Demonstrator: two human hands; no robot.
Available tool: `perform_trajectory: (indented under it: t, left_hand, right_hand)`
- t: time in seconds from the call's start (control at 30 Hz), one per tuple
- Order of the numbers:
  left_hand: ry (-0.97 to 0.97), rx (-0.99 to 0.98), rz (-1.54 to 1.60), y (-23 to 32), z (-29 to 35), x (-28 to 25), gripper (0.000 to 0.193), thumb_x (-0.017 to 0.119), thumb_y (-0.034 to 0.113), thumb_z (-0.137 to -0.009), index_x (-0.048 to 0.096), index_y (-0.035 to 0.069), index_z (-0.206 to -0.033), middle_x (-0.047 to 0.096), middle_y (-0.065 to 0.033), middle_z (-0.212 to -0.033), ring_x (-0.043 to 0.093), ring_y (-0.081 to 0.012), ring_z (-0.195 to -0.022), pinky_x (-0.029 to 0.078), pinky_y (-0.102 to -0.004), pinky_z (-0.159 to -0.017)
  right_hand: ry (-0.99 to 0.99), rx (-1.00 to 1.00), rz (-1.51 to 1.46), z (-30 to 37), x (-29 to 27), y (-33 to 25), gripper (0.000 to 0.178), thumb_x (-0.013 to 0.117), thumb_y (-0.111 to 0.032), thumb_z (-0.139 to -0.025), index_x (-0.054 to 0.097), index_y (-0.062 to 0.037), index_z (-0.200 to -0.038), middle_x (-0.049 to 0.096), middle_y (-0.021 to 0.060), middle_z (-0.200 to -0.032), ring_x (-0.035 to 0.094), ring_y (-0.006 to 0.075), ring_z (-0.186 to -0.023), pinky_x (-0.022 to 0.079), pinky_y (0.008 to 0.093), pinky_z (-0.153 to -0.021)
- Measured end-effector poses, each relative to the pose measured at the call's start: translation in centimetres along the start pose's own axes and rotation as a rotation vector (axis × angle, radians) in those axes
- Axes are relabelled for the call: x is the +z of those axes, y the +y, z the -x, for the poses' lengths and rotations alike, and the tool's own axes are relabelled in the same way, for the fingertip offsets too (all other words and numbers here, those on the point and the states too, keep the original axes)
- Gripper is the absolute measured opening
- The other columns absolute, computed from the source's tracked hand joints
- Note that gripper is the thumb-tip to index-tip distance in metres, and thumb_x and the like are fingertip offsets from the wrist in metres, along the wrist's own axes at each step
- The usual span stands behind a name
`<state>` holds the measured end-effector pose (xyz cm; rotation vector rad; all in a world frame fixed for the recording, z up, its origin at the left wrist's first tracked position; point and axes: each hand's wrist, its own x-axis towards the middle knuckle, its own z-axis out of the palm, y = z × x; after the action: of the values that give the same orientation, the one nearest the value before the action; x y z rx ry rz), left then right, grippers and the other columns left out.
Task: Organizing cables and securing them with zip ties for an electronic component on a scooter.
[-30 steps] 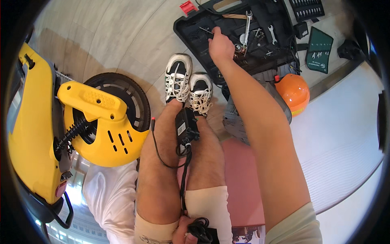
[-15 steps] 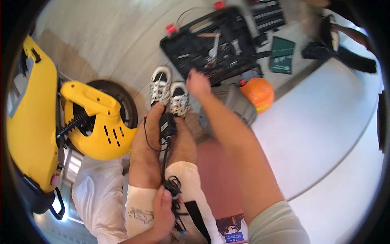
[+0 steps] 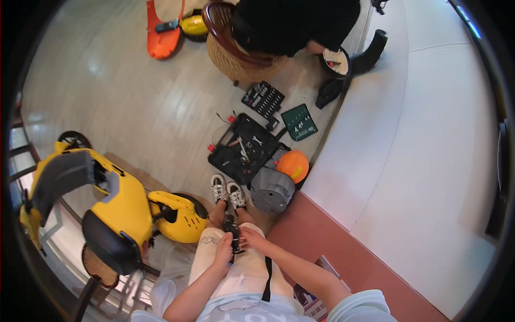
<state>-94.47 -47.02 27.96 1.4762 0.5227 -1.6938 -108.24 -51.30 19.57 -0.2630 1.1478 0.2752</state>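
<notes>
My left hand (image 3: 224,249) grips a black cable bundle (image 3: 234,241) above my lap. My right hand (image 3: 252,238) has closed on the bundle from the other side, its fingertips partly hidden. A dark boxy part (image 3: 229,221) sits at the bundle's far end, over my legs. Beyond my shoes lies an open black tool case (image 3: 247,155) with wrenches in it.
A yellow scooter (image 3: 129,198) stands at the left. A grey plastic housing (image 3: 272,189) and an orange helmet (image 3: 293,166) rest beside the case. Past it are a socket set (image 3: 263,99), a green tool pouch (image 3: 299,122) and a person in black (image 3: 295,24) near a wicker stool (image 3: 244,59).
My right hand has drawn back from the tool case to the cable bundle at my lap. The view has shifted, showing more of the floor and another person. My left hand still holds the bundle.
</notes>
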Motion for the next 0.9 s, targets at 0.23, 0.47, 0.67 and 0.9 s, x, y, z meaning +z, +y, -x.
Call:
perform_trajectory:
  t: [0.23, 0.47, 0.67, 0.9]
  left_hand:
    - [-0.220, 0.047, -0.193, 5.8, 5.5, 3.8, 0.032, 0.036, 0.026, -0.107, 0.055, 0.004, -0.121, 0.065, -0.0079, -0.107, 0.063, -0.0164, -0.094, 0.050, -0.0293, -0.086]
    - [-0.309, 0.328, -0.304, 11.4, 5.3, 2.9, 0.027, 0.043, 0.020, -0.105, 0.063, 0.003, -0.112, 0.063, -0.0013, -0.096, 0.056, -0.0092, -0.087, 0.046, -0.0249, -0.081]
    - [-0.198, 0.449, -0.616, 21.0, 5.1, 3.0, 0.029, 0.051, 0.023, -0.102, 0.063, -0.001, -0.111, 0.055, -0.0053, -0.104, 0.054, -0.0133, -0.095, 0.045, -0.0279, -0.084]
    - [-0.542, 0.876, -0.990, 31.1, 5.0, 0.0, 0.031, 0.055, 0.020, -0.099, 0.060, -0.004, -0.119, 0.060, -0.0065, -0.099, 0.058, -0.0131, -0.087, 0.048, -0.0272, -0.076]
  right_hand:
    - [-0.088, -0.238, -0.279, 10.9, 4.6, -3.9, 0.054, 0.029, -0.051, -0.104, 0.045, -0.0090, -0.135, 0.055, 0.0109, -0.124, 0.056, 0.0239, -0.109, 0.049, 0.0429, -0.096]
    - [-0.013, -0.559, 0.241, 11.6, 8.7, -9.9, 0.054, 0.055, -0.041, -0.099, 0.040, -0.0075, -0.138, 0.058, 0.0071, -0.120, 0.056, 0.0162, -0.109, 0.049, 0.0354, -0.091]
    - [0.171, -0.811, 0.320, 12.5, 14.9, -16.7, 0.046, 0.066, -0.030, -0.095, 0.048, -0.0048, -0.130, 0.061, 0.0031, -0.105, 0.059, 0.0118, -0.089, 0.050, 0.0267, -0.080]
    - [0.465, -0.977, 0.295, 12.3, 21.3, -21.6, 0.032, 0.059, -0.032, -0.097, 0.062, -0.0004, -0.106, 0.067, 0.0119, -0.084, 0.062, 0.0174, -0.076, 0.049, 0.0329, -0.070]
